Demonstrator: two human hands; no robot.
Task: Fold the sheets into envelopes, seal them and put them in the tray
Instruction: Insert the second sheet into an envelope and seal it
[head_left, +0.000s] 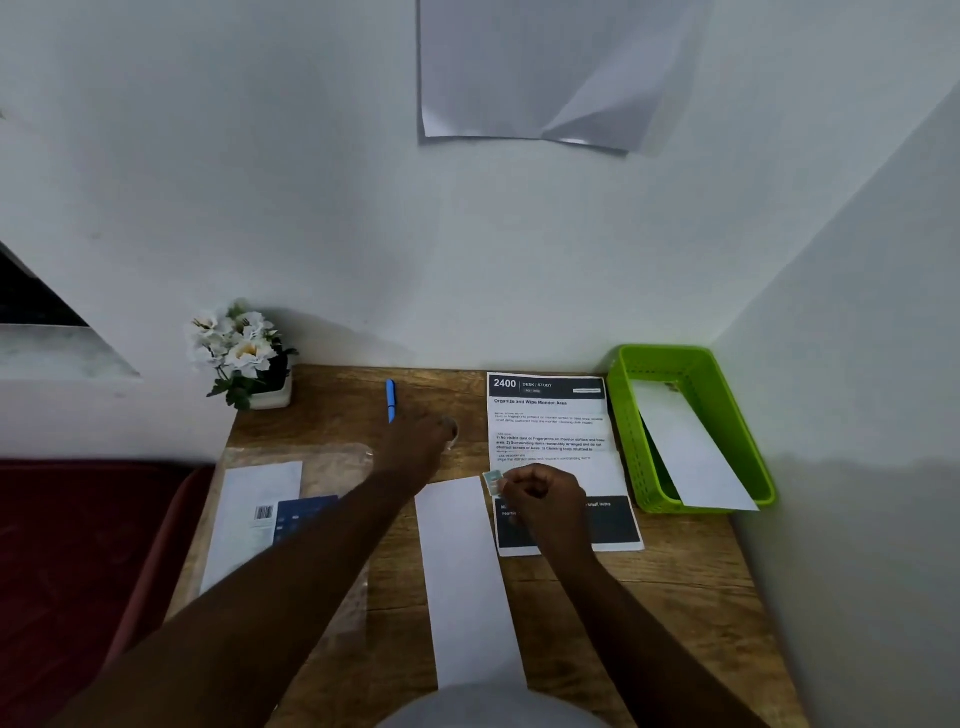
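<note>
Head view: a folded sheet (467, 582) lies lengthwise at the middle of the desk (675, 597), a long white strip running from the person's body toward the wall; it looks folded but not yet sealed. The right hand (543, 501) sits just right of its far end, fingers curled, pinching a small pale sticker (493, 482) between thumb and forefinger; I judge the sticker is the seal, held at the strip's top corner ready to be pressed over the flap. The left hand (426, 447) reaches forward past the sheet's far end, over something small and blurred on the wood; whether its fingers are spread or gripping I cannot tell, as motion smears them; it may be fetching or setting down the sticker supply.

The tray (618, 415), green and slotted, stands at the desk's right rear corner; one white envelope (691, 452) already leans inside it, its near end jutting over the rim; so at least one piece is done. A printed page (548, 415) lies between strip and tray, partly under the right hand. A pen (390, 400) lies near the wall; a flower pot (244, 358) stands at the left rear corner; a clear packet (260, 514) of papers rests at the left edge.
</note>
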